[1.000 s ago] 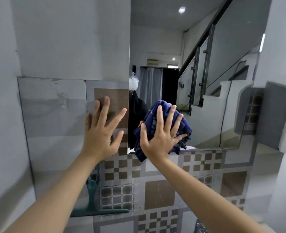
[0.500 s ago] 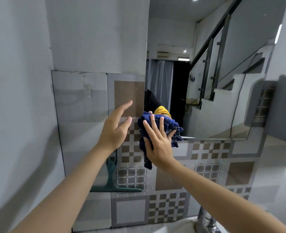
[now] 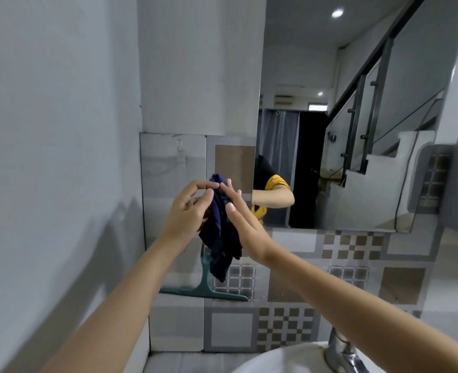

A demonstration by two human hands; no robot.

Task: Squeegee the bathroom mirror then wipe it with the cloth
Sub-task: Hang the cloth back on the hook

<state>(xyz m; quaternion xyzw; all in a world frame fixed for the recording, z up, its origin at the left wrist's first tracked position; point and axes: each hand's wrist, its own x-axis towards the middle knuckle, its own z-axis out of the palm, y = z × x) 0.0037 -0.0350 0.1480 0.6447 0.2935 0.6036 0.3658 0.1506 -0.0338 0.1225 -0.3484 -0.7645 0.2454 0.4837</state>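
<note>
A dark blue cloth (image 3: 221, 238) hangs bunched between my two hands, in front of the tiled wall and left of the mirror (image 3: 343, 117). My left hand (image 3: 189, 211) pinches the cloth's top edge with its fingertips. My right hand (image 3: 240, 222) lies against the cloth's right side, fingers straight. The cloth is off the glass. A green squeegee (image 3: 205, 285) hangs on the tiled wall just below the cloth, blade at the bottom; its handle top is hidden behind the cloth.
A white sink (image 3: 289, 359) and chrome tap (image 3: 340, 354) sit at the bottom right. A clear hook (image 3: 181, 154) is stuck on the tile above my hands. A plain grey wall (image 3: 56, 157) closes the left side.
My right hand has pulled the cloth off the mirror's lower left corner and leftward. My left hand has left the wall tile and taken hold of the cloth. The camera has tilted down.
</note>
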